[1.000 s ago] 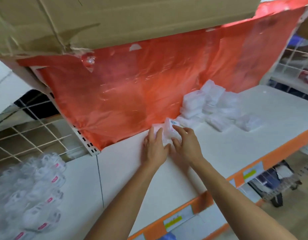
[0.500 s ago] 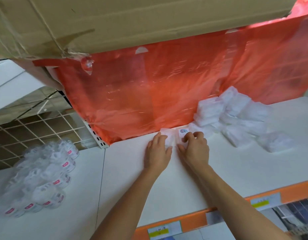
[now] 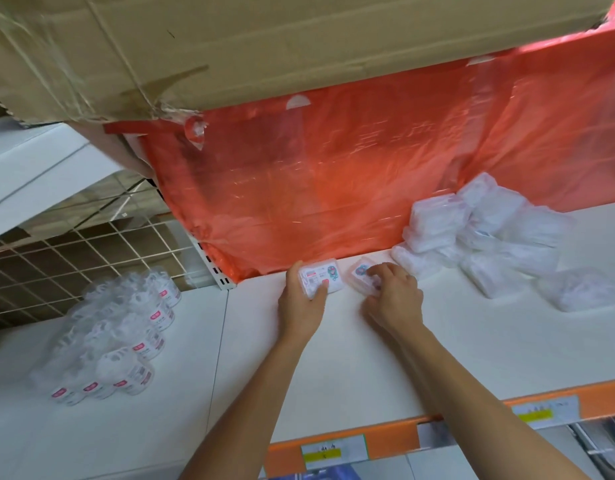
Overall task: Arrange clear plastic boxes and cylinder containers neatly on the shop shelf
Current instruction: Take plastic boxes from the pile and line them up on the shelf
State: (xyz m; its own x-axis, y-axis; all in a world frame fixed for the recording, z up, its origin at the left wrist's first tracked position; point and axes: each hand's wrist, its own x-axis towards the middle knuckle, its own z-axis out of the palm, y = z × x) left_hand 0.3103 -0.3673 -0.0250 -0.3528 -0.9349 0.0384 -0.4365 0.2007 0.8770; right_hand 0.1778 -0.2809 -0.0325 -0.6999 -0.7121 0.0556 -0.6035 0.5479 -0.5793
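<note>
Two small clear plastic boxes with printed labels sit at the back of the white shelf (image 3: 333, 358), against the red plastic sheet. My left hand (image 3: 299, 306) grips the left box (image 3: 321, 277) between thumb and fingers. My right hand (image 3: 392, 296) has its fingers curled over the right box (image 3: 363, 273), covering much of it. A loose heap of clear plastic boxes (image 3: 489, 244) lies further right on the same shelf. Several clear cylinder containers (image 3: 122, 334) with pink labels lie bunched on the shelf section to the left.
A red plastic sheet (image 3: 333, 188) hangs behind the shelf. A large cardboard box (image 3: 264, 39) overhangs from above. A wire grid panel (image 3: 74, 258) backs the left section. The shelf's orange front edge (image 3: 396, 441) carries price labels.
The single stack my hands held together has become two boxes side by side; my hands have drawn apart, left box in the left hand, right box under the right. The camera tilted left.
</note>
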